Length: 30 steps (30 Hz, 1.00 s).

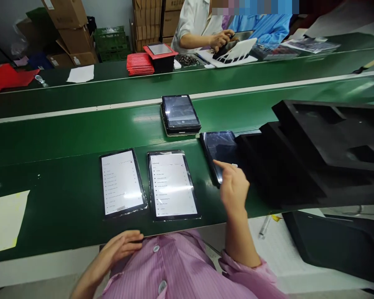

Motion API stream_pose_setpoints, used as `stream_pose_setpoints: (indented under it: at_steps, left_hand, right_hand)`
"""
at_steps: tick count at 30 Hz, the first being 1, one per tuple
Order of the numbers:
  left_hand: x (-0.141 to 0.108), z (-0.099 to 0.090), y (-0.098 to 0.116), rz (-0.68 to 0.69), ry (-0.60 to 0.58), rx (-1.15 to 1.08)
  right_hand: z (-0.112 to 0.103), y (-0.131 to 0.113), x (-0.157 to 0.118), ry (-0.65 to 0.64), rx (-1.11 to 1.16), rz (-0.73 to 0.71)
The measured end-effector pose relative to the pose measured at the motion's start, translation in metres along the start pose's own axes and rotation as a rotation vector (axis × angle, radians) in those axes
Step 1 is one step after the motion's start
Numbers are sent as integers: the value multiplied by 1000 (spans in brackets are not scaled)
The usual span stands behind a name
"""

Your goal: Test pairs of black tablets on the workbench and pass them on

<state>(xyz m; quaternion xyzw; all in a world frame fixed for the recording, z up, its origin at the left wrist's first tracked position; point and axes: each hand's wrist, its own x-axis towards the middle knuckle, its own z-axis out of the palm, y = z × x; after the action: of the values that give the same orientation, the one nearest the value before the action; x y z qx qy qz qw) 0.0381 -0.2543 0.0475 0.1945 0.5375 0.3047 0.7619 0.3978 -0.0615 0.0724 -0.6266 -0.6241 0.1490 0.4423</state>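
My right hand (pixel 235 187) is over a dark-screened tablet (pixel 220 143), its index finger stretched out at the screen and the other fingers curled. Whether the fingertip touches the glass, I cannot tell. At the bench's near edge rests my left hand (pixel 123 245), fingers straight and holding nothing. Two lit tablets lie side by side in front of me: a left tablet (pixel 121 182) and a middle tablet (pixel 173 187), both showing a white settings list headed "Internet". Behind them is a stack of tablets (pixel 180 111), the top one with a dark screen.
Black foam trays (pixel 299 166) are piled at the right, beside the dark tablet. A yellowish paper sheet (pixel 6 220) lies at the left. Across the green bench (pixel 65 128), two people work near a stack of red pouches (pixel 140 64). Cardboard boxes (pixel 76 39) stand behind.
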Motion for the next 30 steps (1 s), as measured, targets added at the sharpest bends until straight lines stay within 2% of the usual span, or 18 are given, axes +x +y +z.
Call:
stream_pose_setpoints:
  at_steps: [1,2,4,6,7,9,12,15,18,20,23,25,27,30]
  left_hand:
    - [-9,-14,8,-1,-5,138]
    - [-15,-29,19,58,47,257]
    - [-12,-59,44,312,283,391]
    - [12,-82,73,597,607,382]
    - [30,-91,89,694,717,348]
    - [71,-101,121,774,802,247]
    - [124,-105,161,786,719,242]
    - [146,-105,182,748,554,214]
    - [143,-107,185,722,414,197]
    - [135,-109,182,714,355,282]
    - [126,-107,178,727,317,455]
    - [124,-106,176,749,314,529]
    - [123,-106,173,759,308,577]
    - [120,-111,169,736,256,634]
  right_hand:
    - [-8,-4,1,17,-65,-110]
    - [-12,-9,1,-23,-103,-208]
    - [-6,-20,-5,-222,-135,-412]
    - [16,-34,-16,-459,-166,-610]
    - [29,-40,-23,-557,-182,-688]
    - [54,-50,-33,-686,-215,-779]
    - [70,-55,-38,-760,-243,-792]
    - [59,-46,-27,-742,-240,-777]
    - [33,-27,-12,-617,-192,-740]
    - [15,-13,-7,-496,-138,-670]
    - [-4,0,-12,-301,-97,-557]
    - [-9,1,-20,-219,-95,-530]
    - [-5,-5,-29,-232,-94,-540]
    - [12,-20,-40,-382,-143,-597]
